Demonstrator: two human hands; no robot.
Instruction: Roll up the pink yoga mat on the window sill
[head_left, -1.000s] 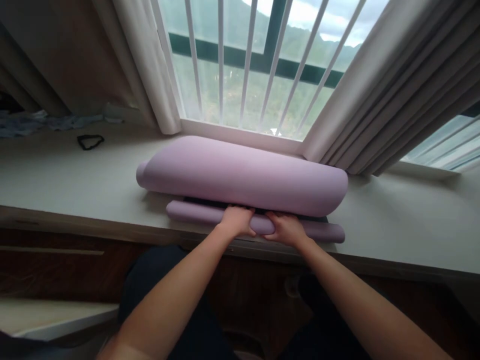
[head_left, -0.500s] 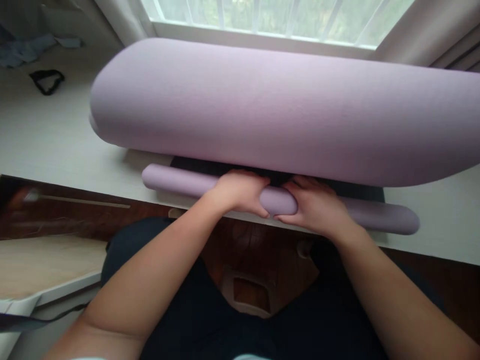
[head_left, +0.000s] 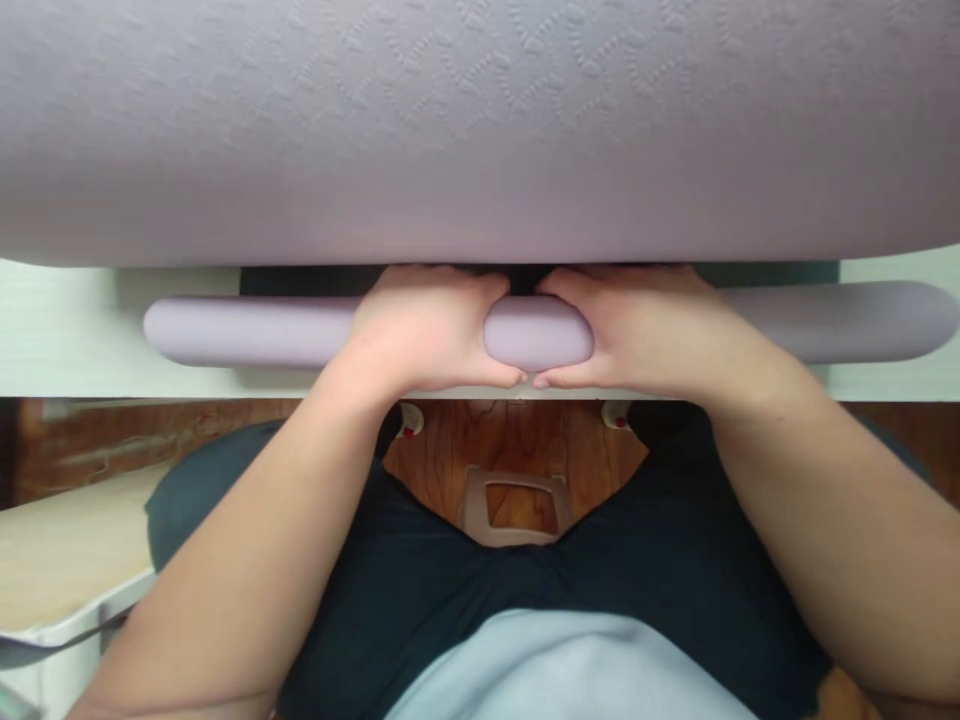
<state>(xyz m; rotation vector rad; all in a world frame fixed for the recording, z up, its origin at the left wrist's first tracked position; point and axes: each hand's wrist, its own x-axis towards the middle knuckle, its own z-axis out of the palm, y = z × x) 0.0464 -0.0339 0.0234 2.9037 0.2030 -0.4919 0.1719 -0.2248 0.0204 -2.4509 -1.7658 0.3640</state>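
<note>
The view is tilting down over the purple mat (head_left: 480,150); the left hand (head_left: 431,328) and right hand (head_left: 641,328) are still clasping the narrow roll (head_left: 537,335), seemingly keeping it snug.

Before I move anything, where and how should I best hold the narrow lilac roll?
Probably its middle, from above: the narrow lilac roll lies lengthwise along the white ledge, slim and rounded enough for the left hand and right hand to curl over it there.

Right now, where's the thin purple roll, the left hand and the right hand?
Thin purple roll (head_left: 538,336), head view: stretch between the hands.
Left hand (head_left: 429,330), head view: its back.
Right hand (head_left: 639,332), head view: its back.
</note>
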